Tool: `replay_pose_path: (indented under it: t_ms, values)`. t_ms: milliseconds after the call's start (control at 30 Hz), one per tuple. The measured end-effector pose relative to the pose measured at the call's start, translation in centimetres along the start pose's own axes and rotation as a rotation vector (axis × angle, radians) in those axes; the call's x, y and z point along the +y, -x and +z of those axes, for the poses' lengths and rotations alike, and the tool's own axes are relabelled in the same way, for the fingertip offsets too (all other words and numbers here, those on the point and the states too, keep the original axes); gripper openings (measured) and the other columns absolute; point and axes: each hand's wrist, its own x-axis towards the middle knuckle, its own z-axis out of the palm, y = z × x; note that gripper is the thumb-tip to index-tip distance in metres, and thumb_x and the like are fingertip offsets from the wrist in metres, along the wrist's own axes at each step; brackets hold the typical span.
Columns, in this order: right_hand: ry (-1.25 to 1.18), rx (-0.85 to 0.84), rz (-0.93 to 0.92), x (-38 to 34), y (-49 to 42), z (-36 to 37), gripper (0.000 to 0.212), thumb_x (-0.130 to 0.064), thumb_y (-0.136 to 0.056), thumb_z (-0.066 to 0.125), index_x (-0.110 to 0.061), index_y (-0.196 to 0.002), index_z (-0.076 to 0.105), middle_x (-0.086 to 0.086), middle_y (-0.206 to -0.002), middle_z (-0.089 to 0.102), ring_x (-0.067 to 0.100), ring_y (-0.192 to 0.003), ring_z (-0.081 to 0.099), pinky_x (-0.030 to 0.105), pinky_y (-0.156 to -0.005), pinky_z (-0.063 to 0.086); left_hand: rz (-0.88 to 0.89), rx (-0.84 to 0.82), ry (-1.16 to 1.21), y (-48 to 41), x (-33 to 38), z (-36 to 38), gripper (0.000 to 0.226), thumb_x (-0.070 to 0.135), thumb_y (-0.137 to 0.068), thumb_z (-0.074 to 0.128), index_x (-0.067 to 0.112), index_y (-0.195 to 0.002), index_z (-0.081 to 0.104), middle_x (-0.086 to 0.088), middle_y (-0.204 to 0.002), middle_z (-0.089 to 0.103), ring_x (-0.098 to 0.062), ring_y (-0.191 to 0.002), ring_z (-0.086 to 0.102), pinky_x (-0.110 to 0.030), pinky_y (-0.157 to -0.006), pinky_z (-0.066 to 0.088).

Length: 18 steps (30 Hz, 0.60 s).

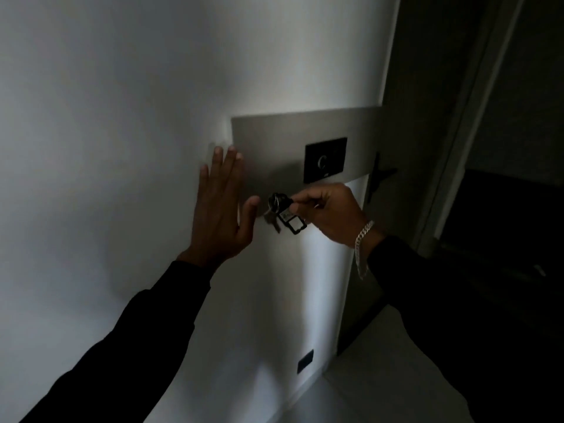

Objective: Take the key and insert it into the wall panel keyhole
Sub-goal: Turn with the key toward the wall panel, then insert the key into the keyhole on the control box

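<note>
Black-headed key [282, 202] pinched in right hand [328, 213] fingers, seemingly at the wall; left hand [221, 206] splayed.

A dark switch plate [325, 160] is sitting on a pale band [268, 138] running across a white wall [122, 87], a small dark socket [305, 361] is showing low near the light floor [381, 361], and a doorway [503, 117] is lying in shadow at right

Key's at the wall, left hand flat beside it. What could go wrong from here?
1. Dim light: the keyhole isn't discernible, so the key in the right hand may miss and scrape the wall.
2. Spare keys and tag dangle below and could snag.
3. Left hand thumb sits close, crowding the approach.
</note>
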Motion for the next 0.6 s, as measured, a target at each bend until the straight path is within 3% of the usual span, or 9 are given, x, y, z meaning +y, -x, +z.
replay_pose_path:
  t_ms: [100,167,233,400,600]
  values:
    - [-0.108,0.004,0.033,2.8,-2.9,-3.4,0.018,0.005,-0.081,0.069,0.008,-0.098,0.070,0.024,-0.076,0.071,0.021,-0.063,0.063,0.035,-0.066,0.056,-0.010,0.048,-0.004,-2.6,1.2,3.4,0.067,0.037,-0.102,0.035,-0.003,-0.154,0.023,-0.022,-0.166,0.021,-0.035,-0.157,0.009,-0.051,-0.129,0.007]
    - [-0.192,0.037,0.065,4.9,-4.6,-5.1,0.020,0.008,-0.081,0.067,0.010,-0.102,0.067,0.008,-0.068,0.065,0.005,-0.053,0.061,0.018,-0.059,0.054,0.010,0.047,-0.029,-4.1,1.7,5.8,0.068,0.041,-0.102,0.033,-0.002,-0.155,0.023,-0.021,-0.166,0.021,-0.034,-0.157,0.009,-0.043,-0.130,0.003]
    - [-0.238,0.062,0.083,7.2,-6.6,-6.5,0.023,0.010,-0.082,0.065,0.008,-0.105,0.066,0.002,-0.066,0.063,-0.004,-0.047,0.059,0.011,-0.054,0.052,0.037,0.049,-0.064,-5.7,2.0,8.1,0.069,0.043,-0.102,0.032,-0.001,-0.155,0.023,-0.021,-0.166,0.021,-0.033,-0.157,0.009,-0.040,-0.130,0.002]
    - [-0.316,0.113,0.062,11.3,-12.0,-9.4,0.026,0.011,-0.083,0.062,0.000,-0.106,0.063,-0.013,-0.052,0.069,-0.002,-0.047,0.061,0.013,-0.051,0.056,0.069,0.111,-0.113,-9.6,1.5,12.6,0.070,0.045,-0.102,0.032,0.000,-0.155,0.024,-0.020,-0.166,0.021,-0.032,-0.157,0.009,-0.038,-0.130,-0.001]
    - [-0.360,0.058,0.019,13.3,-17.6,-12.4,0.015,0.005,-0.085,0.063,-0.008,-0.089,0.069,-0.010,-0.056,0.071,0.001,-0.053,0.065,0.015,-0.055,0.058,0.065,0.119,-0.318,-12.6,1.3,15.7,0.070,0.042,-0.100,0.034,-0.001,-0.154,0.025,-0.020,-0.165,0.022,-0.034,-0.156,0.013,-0.045,-0.128,0.000]
